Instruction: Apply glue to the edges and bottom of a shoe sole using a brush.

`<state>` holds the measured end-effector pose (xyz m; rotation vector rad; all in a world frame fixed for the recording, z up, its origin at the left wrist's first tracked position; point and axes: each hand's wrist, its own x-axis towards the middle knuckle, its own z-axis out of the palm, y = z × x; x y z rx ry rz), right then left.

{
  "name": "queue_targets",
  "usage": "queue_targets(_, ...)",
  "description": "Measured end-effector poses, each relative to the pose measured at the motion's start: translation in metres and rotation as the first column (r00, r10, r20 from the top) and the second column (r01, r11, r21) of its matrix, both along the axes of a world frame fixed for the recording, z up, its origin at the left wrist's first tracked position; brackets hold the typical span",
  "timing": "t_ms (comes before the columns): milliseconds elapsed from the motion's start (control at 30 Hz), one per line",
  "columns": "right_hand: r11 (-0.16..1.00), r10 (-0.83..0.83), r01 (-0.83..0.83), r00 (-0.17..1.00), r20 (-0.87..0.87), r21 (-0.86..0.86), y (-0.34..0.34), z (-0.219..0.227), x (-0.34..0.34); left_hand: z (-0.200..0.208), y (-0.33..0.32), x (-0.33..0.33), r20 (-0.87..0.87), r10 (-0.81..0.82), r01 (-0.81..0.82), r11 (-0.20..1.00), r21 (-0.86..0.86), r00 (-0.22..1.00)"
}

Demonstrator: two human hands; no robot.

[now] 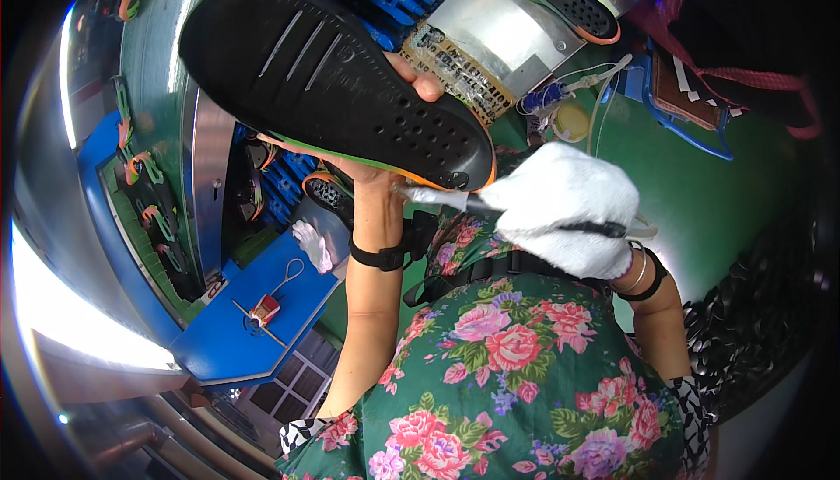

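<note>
In the head view, the black shoe sole (341, 86) sits at 11 o'clock, grasped by the bare left hand (360, 172), palm beneath and digits hooked over its far edge, presumably for steadiness. At 3 o'clock, the white-gloved right hand (567, 210) clasps a slim brush-like tool (444, 198), aimed toward 9 o'clock, seemingly so its tip reaches the sole's rim.
</note>
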<state>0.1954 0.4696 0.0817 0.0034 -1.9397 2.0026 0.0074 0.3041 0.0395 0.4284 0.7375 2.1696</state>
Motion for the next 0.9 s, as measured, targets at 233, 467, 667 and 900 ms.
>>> queue_targets(233, 0.988, -0.074, 0.07, 0.997, 0.021, 0.14, 0.005, 0.005, 0.003, 0.004, 0.001, 0.001, -0.111, 0.019, -0.029, 0.996, -0.088, 0.994)
queue_targets(467, 0.977, -0.044, 0.043, 0.999, 0.0, 0.207, -0.003, 0.003, 0.004, 0.006, -0.001, -0.002, -0.144, 0.023, -0.029, 0.999, -0.038, 0.989)
queue_targets(667, 0.999, -0.003, 0.0, 0.999, 0.054, 0.053, 0.007, 0.006, 0.006, 0.008, 0.0, 0.0, -0.065, 0.092, -0.098, 0.99, -0.097, 0.994)
queue_targets(900, 1.0, 0.023, -0.025, 0.995, 0.095, 0.016, -0.002, 0.006, 0.007, 0.006, -0.002, 0.0, -0.146, 0.003, -0.018, 0.995, -0.103, 0.989)
